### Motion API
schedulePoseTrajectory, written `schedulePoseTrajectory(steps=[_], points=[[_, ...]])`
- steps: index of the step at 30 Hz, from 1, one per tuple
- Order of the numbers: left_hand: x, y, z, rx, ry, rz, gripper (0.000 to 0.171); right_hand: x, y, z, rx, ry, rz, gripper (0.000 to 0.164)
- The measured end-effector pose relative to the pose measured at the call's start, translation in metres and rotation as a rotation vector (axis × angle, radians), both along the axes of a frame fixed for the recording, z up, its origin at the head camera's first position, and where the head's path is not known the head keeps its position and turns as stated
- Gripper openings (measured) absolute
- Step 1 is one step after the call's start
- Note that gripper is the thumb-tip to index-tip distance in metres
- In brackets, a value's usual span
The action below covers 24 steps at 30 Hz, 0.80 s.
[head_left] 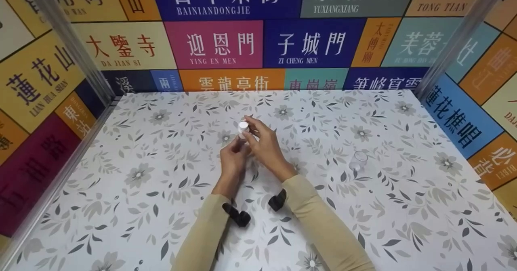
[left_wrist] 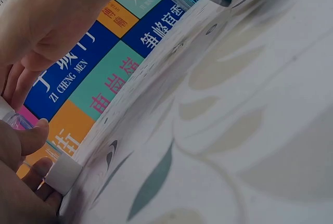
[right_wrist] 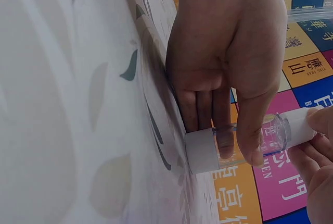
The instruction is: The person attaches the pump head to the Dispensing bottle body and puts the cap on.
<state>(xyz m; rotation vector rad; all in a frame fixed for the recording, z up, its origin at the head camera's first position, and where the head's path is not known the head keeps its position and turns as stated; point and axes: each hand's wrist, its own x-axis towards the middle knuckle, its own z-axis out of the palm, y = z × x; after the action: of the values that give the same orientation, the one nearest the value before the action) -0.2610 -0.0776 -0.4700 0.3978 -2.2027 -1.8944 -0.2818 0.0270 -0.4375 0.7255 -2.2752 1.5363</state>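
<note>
A small clear cylindrical bottle (right_wrist: 269, 133) stands upright at the middle of the table, with a white cap (head_left: 243, 124) on top and a white base (right_wrist: 200, 151) at the table surface. My left hand (head_left: 233, 158) grips its transparent body low down; the thumb and fingers (right_wrist: 225, 143) wrap it from either side. Higher up, my right hand (head_left: 264, 139) pinches the white cap between thumb and fingers. In the left wrist view the base (left_wrist: 63, 173) shows below the left fingers, and the right hand (left_wrist: 52, 15) reaches in from above.
A clear, empty-looking cup (head_left: 358, 160) is on the flower-patterned table (head_left: 161, 206), right of my hands. Black wrist cameras (head_left: 237, 214) sit on both sleeves. Panels with place names (head_left: 214, 45) enclose the back and sides.
</note>
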Motion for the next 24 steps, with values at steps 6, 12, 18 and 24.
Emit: schedulePoseTrajectory(steps=[6, 12, 18, 24], points=[[-0.0005, 0.0014, -0.0009, 0.012, 0.024, 0.016, 0.05, -0.0009, -0.0005, -0.0006, -0.014, 0.003, -0.006, 0.04], [-0.0011, 0.0011, -0.002, 0.011, 0.025, 0.025, 0.049, -0.0023, -0.0018, -0.0003, -0.077, -0.008, 0.002, 0.047], [-0.002, 0.002, -0.0028, 0.038, 0.013, 0.021, 0.048, -0.0011, -0.0017, -0.001, -0.085, 0.022, 0.016, 0.043], [-0.0019, 0.0027, -0.0025, 0.067, 0.038, 0.017, 0.051, -0.001, -0.0004, -0.0009, -0.056, 0.029, 0.005, 0.039]])
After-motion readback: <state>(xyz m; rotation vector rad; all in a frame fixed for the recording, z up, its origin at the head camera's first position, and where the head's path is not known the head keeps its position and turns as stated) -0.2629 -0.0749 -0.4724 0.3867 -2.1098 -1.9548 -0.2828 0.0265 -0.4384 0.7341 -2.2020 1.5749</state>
